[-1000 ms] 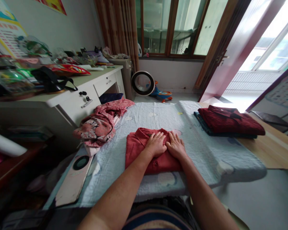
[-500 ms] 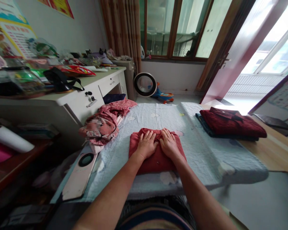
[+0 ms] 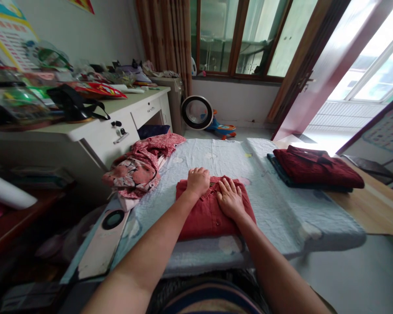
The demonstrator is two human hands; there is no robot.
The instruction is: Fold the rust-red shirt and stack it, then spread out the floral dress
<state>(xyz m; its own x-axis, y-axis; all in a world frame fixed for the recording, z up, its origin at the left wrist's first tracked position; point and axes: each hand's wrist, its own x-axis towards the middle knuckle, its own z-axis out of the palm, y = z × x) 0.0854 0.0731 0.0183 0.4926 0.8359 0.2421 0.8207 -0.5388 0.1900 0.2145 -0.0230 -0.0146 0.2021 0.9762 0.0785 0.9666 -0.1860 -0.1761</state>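
Note:
A folded red shirt (image 3: 203,216) lies on the pale blue padded cloth (image 3: 281,209) that covers the table in front of me. My left hand (image 3: 198,181) is curled over the shirt's far edge, fingers closed on the fabric. My right hand (image 3: 229,198) lies flat on the shirt's right half with fingers stretched out. A crumpled pink floral garment (image 3: 140,165) sits at the table's left edge. At the right, a folded dark red shirt (image 3: 316,168) rests on a dark blue folded garment (image 3: 278,170).
A white desk (image 3: 94,135) piled with clutter stands at the left. A round fan (image 3: 197,112) and a toy car (image 3: 223,129) are on the floor by the window. A pink flat device (image 3: 101,240) lies at the table's left. The open door (image 3: 317,65) is at the right.
My left hand has moved from lying flat on the shirt to its far edge and curled shut there. My right hand stays flat on the shirt.

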